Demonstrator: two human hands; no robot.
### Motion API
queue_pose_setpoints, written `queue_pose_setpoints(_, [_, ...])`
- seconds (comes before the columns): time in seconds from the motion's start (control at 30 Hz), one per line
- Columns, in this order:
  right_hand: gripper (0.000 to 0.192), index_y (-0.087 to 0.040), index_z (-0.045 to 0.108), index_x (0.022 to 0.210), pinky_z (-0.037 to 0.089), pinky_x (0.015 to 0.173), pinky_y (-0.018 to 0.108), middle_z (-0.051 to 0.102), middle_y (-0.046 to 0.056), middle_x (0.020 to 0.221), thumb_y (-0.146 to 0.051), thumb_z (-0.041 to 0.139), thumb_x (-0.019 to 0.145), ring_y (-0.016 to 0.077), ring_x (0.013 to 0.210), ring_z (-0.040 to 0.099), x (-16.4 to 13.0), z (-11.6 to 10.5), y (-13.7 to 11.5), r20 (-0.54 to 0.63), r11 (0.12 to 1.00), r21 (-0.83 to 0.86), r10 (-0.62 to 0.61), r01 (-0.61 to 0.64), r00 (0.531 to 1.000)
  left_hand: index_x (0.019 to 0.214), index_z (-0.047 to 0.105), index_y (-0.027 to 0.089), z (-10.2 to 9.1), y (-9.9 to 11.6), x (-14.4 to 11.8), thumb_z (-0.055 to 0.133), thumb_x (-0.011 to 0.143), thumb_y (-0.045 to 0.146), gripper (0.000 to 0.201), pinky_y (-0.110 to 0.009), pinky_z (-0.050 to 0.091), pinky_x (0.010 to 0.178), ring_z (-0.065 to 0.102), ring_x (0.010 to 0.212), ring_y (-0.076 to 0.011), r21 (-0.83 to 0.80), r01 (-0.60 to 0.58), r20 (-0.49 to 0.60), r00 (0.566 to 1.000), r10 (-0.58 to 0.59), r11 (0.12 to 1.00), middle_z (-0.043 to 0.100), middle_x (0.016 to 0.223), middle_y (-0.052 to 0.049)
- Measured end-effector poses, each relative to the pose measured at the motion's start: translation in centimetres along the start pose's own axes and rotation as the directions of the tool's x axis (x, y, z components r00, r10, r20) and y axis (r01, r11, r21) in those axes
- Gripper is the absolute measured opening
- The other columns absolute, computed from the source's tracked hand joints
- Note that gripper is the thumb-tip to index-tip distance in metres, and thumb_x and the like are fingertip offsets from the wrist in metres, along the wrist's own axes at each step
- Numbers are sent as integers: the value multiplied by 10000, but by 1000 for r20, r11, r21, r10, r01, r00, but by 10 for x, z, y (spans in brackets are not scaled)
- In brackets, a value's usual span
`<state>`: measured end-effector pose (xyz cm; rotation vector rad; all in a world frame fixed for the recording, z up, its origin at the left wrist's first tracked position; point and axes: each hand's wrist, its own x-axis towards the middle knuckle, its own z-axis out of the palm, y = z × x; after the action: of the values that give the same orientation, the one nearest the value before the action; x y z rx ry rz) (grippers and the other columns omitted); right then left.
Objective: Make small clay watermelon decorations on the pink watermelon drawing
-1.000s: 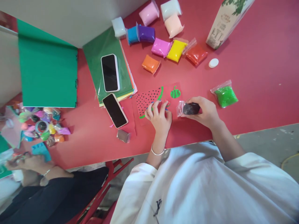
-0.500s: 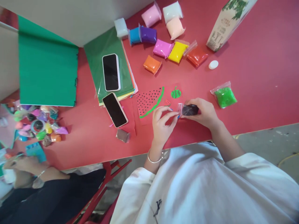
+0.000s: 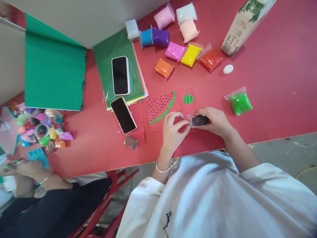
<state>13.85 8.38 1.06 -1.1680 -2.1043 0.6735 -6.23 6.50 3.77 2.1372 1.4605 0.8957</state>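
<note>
The small bag of black clay (image 3: 200, 120) lay low and just right of the frame's middle, its long axis running nearly left to right across the picture, with its clear open end pointing left. The right hand (image 3: 216, 121) was clamped around the dark, filled end, so the bag stuck out from that hand toward the left. The left hand (image 3: 173, 130) sat just left of the bag, its thumb and fingertips (image 3: 186, 123) pinched together on the clear plastic end. Both hands hovered over the near edge of the red worktop (image 3: 272, 99).

Just above the hands lay a red paper watermelon slice (image 3: 159, 106) with black dots and a green rim, and to its right one small green clay watermelon (image 3: 188, 98). One bag of green clay (image 3: 239, 102) lay well to the right. Nine coloured clay bags were clustered at the upper middle, among them a yellow one (image 3: 190, 55). Two phones showed at left of centre: one (image 3: 120, 75) on a stack of coloured paper (image 3: 109, 59), the other (image 3: 123, 114) just below it. Another person's hand (image 3: 27, 168) showed at the lower left.
</note>
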Motion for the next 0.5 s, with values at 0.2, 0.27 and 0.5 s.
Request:
queue_pose_setpoints(0.2, [331, -226, 577, 1022, 467, 677, 266, 688, 40, 895, -481, 646, 822, 177, 778, 646, -1, 0, 0, 23, 1000, -8, -23, 24, 999, 790, 657, 223, -1, 0, -1, 686, 786, 194, 42, -353, 470, 883, 546, 1012, -178, 2, -14, 12, 1000, 14, 1000, 582, 1007, -32])
queue_pose_setpoints(0.27, [335, -224, 577, 1022, 462, 671, 265, 686, 41, 890, -487, 640, 825, 177, 775, 645, -1, 1, 0, 27, 1000, -10, -23, 23, 999, 791, 659, 226, -2, 0, -1, 688, 791, 211, 33, -352, 471, 881, 547, 1016, -179, 15, -8, 19, 1000, 8, 1000, 583, 1015, -31])
queue_pose_setpoints(0.5, [331, -219, 572, 1029, 456, 668, 262, 678, 43, 886, -484, 623, 839, 172, 776, 637, -1, 1, -1, 65, 999, -23, -38, 39, 997, 778, 640, 216, -1, -1, -2, 676, 777, 177, 53, -363, 466, 895, 549, 1022, -188, 30, -14, 55, 998, 12, 999, 577, 1015, -40])
